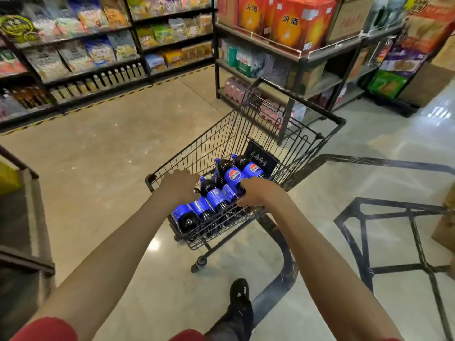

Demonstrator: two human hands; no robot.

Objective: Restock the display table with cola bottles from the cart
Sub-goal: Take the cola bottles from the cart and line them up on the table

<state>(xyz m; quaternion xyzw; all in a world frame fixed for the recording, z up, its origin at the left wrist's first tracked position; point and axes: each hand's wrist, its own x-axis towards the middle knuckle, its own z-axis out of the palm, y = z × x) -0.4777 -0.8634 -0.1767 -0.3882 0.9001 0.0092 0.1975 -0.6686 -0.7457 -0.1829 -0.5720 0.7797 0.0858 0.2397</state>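
Head view: wire cart (202, 153) with blue-labelled cola bottles (216, 196) flat inside

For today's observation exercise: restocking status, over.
Left hand at cart rim, grip unclear. Right hand round a cola bottle in cart. Display table beside cart.

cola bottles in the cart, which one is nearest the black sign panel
The rightmost bottle, round logo facing up, lying right beside the black panel in the cart; the other logo-up bottle lies one place left.
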